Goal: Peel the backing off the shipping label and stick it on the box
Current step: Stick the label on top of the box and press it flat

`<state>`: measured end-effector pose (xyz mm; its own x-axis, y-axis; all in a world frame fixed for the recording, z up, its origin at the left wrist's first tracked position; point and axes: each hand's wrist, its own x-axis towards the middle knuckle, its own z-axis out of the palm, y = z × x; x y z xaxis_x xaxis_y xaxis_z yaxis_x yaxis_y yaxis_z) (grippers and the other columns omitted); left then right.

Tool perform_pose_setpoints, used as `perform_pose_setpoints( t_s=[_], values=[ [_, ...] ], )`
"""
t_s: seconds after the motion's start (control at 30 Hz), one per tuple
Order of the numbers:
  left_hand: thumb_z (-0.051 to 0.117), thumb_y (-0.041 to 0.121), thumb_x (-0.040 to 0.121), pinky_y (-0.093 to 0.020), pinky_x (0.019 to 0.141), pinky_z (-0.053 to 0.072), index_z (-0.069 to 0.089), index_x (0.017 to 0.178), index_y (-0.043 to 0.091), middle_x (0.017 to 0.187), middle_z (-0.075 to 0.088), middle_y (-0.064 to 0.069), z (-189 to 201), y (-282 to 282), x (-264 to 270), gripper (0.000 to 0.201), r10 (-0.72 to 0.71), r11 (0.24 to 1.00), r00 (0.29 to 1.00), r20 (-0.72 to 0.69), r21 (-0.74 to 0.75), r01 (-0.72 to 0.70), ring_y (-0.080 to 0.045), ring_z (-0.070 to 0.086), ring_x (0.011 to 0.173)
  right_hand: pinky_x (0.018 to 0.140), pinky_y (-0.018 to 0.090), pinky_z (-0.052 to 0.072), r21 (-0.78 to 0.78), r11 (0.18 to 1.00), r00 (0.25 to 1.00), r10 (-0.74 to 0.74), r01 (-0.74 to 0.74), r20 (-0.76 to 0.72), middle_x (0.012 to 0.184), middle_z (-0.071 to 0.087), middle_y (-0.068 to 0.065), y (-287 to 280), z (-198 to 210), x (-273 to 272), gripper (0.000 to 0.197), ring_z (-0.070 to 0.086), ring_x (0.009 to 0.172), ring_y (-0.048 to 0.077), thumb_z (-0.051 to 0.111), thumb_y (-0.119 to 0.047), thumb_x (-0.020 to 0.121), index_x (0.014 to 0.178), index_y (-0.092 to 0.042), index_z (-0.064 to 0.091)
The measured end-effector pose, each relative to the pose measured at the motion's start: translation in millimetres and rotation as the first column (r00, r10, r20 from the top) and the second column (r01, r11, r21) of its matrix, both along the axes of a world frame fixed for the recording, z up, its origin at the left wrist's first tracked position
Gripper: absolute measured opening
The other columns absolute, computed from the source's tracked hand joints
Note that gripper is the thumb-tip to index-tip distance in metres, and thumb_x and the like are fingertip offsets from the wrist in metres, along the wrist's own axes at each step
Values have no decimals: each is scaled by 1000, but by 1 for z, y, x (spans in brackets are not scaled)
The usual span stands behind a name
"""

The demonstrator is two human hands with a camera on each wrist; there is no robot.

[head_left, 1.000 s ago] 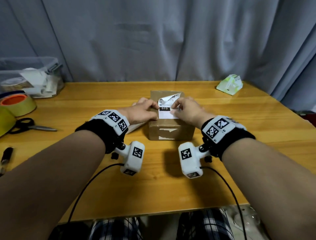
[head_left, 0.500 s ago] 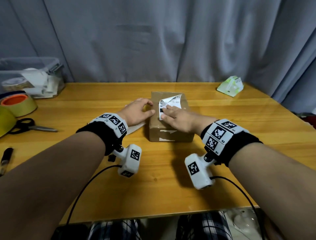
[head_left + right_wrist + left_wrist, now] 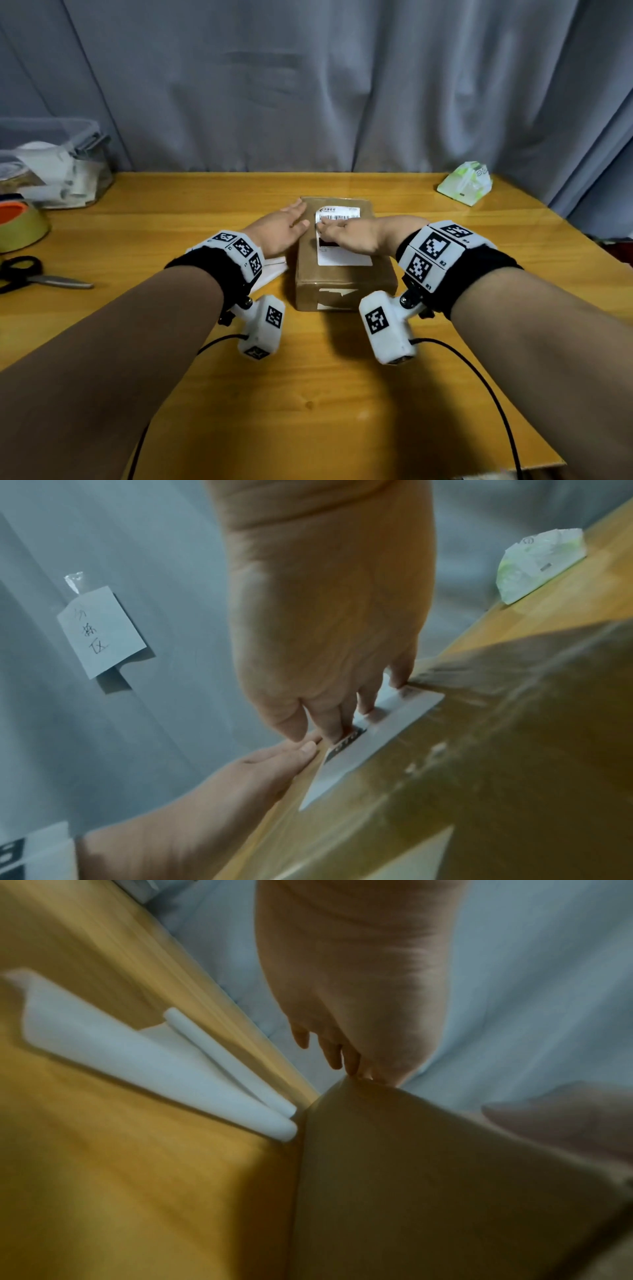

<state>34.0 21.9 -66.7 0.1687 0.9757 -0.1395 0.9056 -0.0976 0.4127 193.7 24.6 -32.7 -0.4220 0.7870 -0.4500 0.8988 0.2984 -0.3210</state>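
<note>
A brown cardboard box (image 3: 346, 291) sits mid-table. The white shipping label (image 3: 342, 258) with a barcode lies flat on its top. My right hand (image 3: 352, 234) lies across the label, its straight fingers (image 3: 339, 723) pressing the label (image 3: 373, 739) down onto the box (image 3: 496, 750). My left hand (image 3: 284, 228) rests with flat fingers against the box's left top edge. In the left wrist view its fingers (image 3: 334, 1053) touch the box corner (image 3: 394, 1164). The peeled white backing (image 3: 154, 1056) lies curled on the table left of the box, also visible as backing (image 3: 272, 270) under my left wrist.
Scissors (image 3: 41, 279) and tape rolls (image 3: 20, 222) lie at the left. A clear plastic bin (image 3: 51, 164) stands back left. A green-white tissue pack (image 3: 466, 183) sits back right. A handwritten note (image 3: 101, 631) hangs on the grey curtain.
The label's raised upper part has been laid flat on the box. My right hand slid across it toward the far end; my left hand let go of the label and moved to the box's left edge.
</note>
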Motion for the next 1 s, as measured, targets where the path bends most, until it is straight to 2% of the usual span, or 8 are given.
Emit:
perform_pose_setpoints(
  t_s=[0.13,0.23,0.4,0.5,0.6,0.73,0.83,1.0],
  values=[
    [33,32,100,-22,115,10,18,149,17,159,11,3,-3,3,-3,54,17,999,999,27,33,-18,-13,13,146,118,30,-2,10,999,999,44,-44,8,161,-1,0,6,0,-5,52,-1,148,15,13,-33,102,150,-15,5],
    [33,33,100,-23,116,9,20,149,19,159,12,5,-6,4,-4,53,24,999,999,30,44,-25,-12,13,146,119,38,-4,42,997,997,65,-67,29,161,-5,1,11,-4,-6,51,-5,148,16,11,-30,102,150,-15,2],
    [31,33,100,-36,121,10,18,149,18,159,11,2,-10,6,-6,52,9,998,1000,20,61,-10,-13,12,147,120,40,-6,46,998,998,34,-32,-49,161,-3,1,24,-13,-13,50,-3,148,14,7,-31,102,150,-17,4],
    [26,36,100,-38,121,6,14,150,18,160,9,0,-6,5,-5,54,-12,999,994,-106,46,17,-16,8,148,118,40,-8,30,999,981,29,-23,-190,161,-4,-3,22,-14,-5,50,-5,148,16,13,-31,101,150,-22,4],
    [20,43,99,-40,118,-1,12,150,19,160,7,3,5,3,3,57,-3,996,977,-215,91,23,-18,1,148,119,42,0,20,1000,911,-12,22,-412,160,-7,-6,16,-8,15,54,-4,147,18,21,-28,99,150,-24,7],
    [14,64,90,-48,118,-12,4,150,26,160,-3,8,1,-1,22,72,-185,978,922,-340,30,208,-15,-12,147,118,37,-10,149,989,989,33,-12,-144,160,-4,-1,17,-16,38,51,-6,147,13,13,-31,100,150,-21,6],
    [11,75,81,-56,114,-14,0,148,34,159,-5,16,2,4,22,79,-154,988,906,-394,-35,153,-15,-13,147,117,46,-12,206,977,998,43,-52,48,160,-4,-8,22,-24,48,54,-4,148,12,10,-44,98,149,-28,5],
    [14,84,74,-60,112,-15,3,149,33,160,-2,13,9,8,24,91,-44,999,883,-467,-19,39,-21,-12,147,115,58,-11,253,967,983,-52,6,178,160,-5,-8,30,-17,47,60,-4,148,23,10,-55,95,149,-30,7]
  ],
)
